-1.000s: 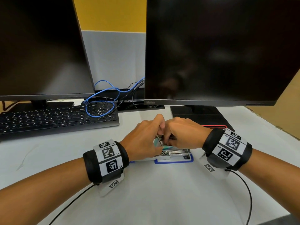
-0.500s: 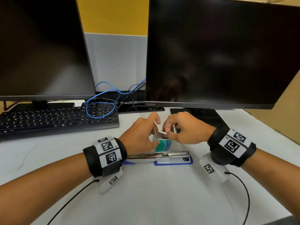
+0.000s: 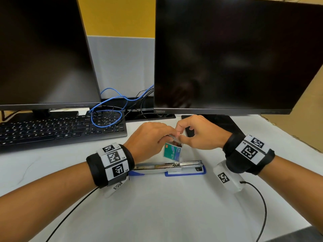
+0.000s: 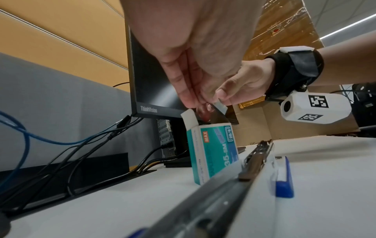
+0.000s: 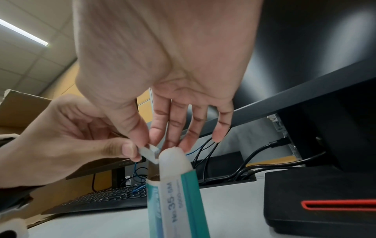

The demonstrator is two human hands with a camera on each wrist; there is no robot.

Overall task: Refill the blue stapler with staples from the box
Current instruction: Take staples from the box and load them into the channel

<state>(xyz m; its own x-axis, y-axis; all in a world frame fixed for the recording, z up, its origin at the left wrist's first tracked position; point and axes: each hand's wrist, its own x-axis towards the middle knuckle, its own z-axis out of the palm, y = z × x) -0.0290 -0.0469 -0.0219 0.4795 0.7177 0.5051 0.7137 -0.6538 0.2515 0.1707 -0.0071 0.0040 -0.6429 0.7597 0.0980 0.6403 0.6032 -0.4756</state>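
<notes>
Head view: two dark monitors [image 3: 227, 53] and a black keyboard [image 3: 57, 128] stand on the white bench [image 3: 157, 206]. The blue stapler [image 3: 174, 169] lies swung open, near the person. Just behind it the staple box [image 3: 173, 151] stands upright, flap open. Above the box, the left hand [image 3: 148, 138] and right hand [image 3: 201, 133] each have their grip pinched on one staple strip [image 5: 149, 152].

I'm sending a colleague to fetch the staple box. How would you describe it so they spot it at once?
Look under the right-hand monitor, on the white desk just behind the opened blue stapler. The staple box stands upright there, flap open, below both hands. It is the only small teal and blue carton, printed "MAX" and "35".
</notes>
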